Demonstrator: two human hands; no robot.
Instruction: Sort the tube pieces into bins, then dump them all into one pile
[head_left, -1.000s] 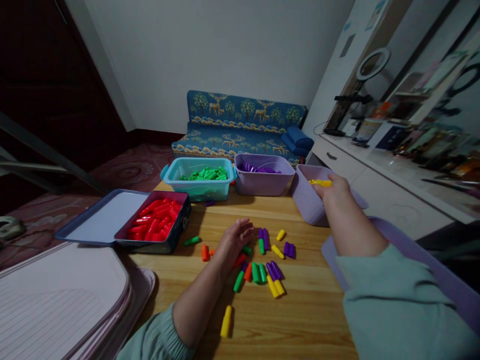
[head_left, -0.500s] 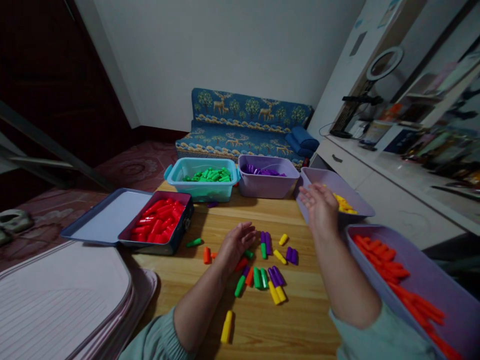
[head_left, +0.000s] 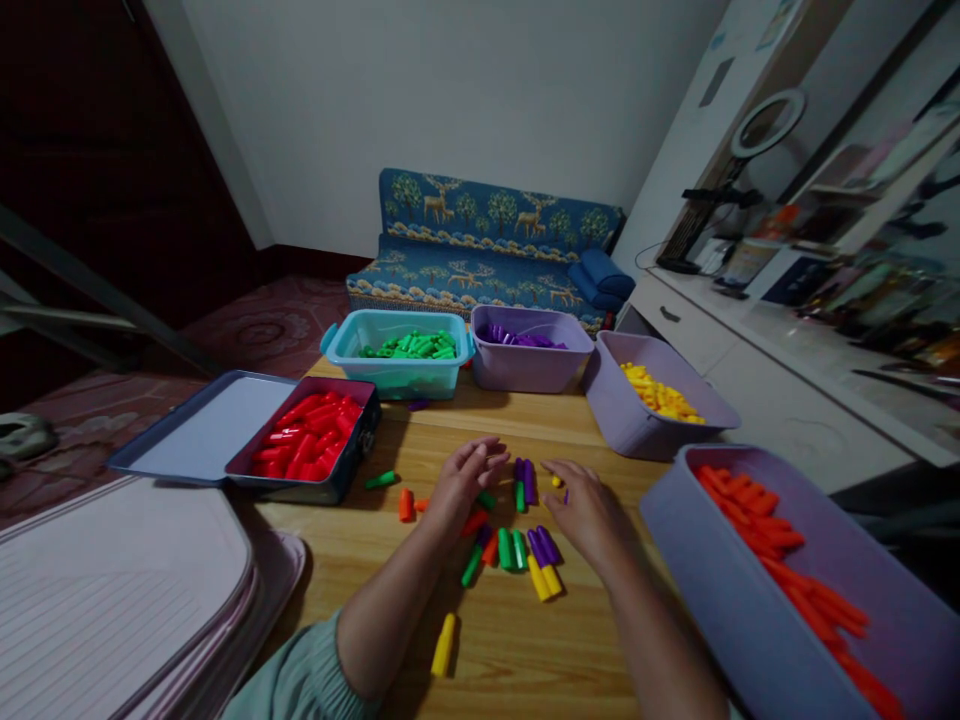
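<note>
My left hand (head_left: 459, 488) hovers over the middle of the wooden table, fingers stretched out, with nothing seen in it. Partly beneath it lie a green piece (head_left: 487, 499) and a red piece (head_left: 474, 522), small plastic tubes like marker caps. My right hand (head_left: 589, 512) reaches low over the table, thumb and fingers apart around a small yellow piece (head_left: 556, 481); its palm hides other pieces. Between the hands stands a purple-and-green group (head_left: 525, 482). Nearer me are green pieces (head_left: 512, 550) and purple-and-yellow pieces (head_left: 544, 565).
Sorted pieces fill a blue bin (head_left: 397, 375) of green, a purple bin (head_left: 529, 368) of purple, a bin (head_left: 622, 425) of yellow, a bin (head_left: 712, 560) of orange and a hinged tin (head_left: 358, 455) of red. A lone yellow piece (head_left: 444, 645) lies near the front.
My right hand has come from above the bin of yellow pieces back down to the loose pieces on the table. My left hand stays almost in place.
</note>
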